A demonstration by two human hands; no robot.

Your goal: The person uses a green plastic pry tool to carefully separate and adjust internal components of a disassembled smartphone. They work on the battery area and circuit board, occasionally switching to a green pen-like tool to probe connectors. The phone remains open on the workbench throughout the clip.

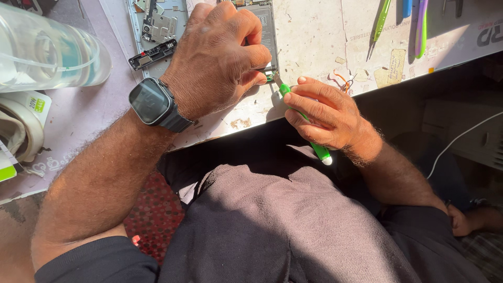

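An opened phone [264, 31] with its back off lies on a worn white work mat [314, 36]. My left hand [217, 57], a dark smartwatch [152, 102] on its wrist, presses down on the phone and pinches near its lower corner. My right hand [325, 112] grips a green-handled tool [319, 151], whose metal tip touches the phone's bottom edge beside my left fingers. Most of the phone is hidden under my left hand.
Loose phone parts and a black bracket [153, 54] lie at the upper left. A clear plastic container [47, 50] and a tape roll [21, 126] sit far left. Green and purple tools [419, 26] rest at the top right. The table edge runs just above my lap.
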